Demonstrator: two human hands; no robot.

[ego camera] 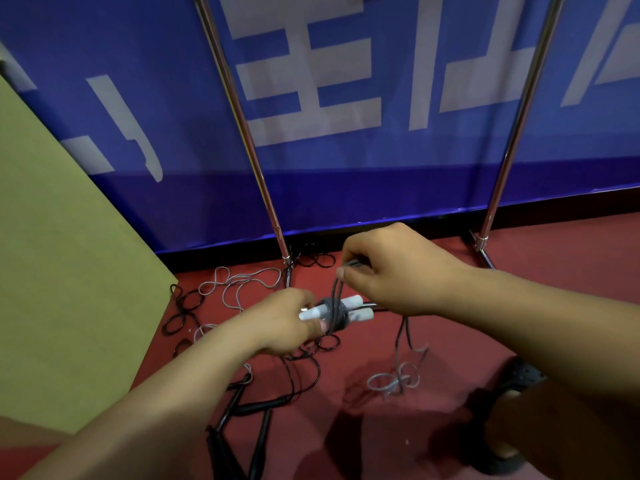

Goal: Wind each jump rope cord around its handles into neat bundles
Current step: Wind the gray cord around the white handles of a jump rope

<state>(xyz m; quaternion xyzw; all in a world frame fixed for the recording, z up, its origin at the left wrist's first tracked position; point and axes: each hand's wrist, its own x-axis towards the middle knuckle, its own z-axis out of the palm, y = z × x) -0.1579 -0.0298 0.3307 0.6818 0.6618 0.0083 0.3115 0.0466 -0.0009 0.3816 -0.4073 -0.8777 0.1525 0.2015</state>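
My left hand point(287, 320) grips a pair of white jump rope handles point(360, 308) held side by side, with grey cord wound round their middle point(334, 313). Just above them, my right hand point(391, 271) pinches a loop of that grey cord, which runs down to the wound part. The free end of the cord hangs below the right hand and curls on the red floor point(398, 379). Other ropes lie loose on the floor: a light grey cord point(235, 285), a black cord point(183, 306) and several black handles point(256, 410).
A blue banner point(346, 98) on metal poles point(249, 140) stands straight ahead, its base feet on the red floor point(485, 258). A tan board point(62, 271) leans at the left. A dark sandal and leg point(512, 420) are at lower right.
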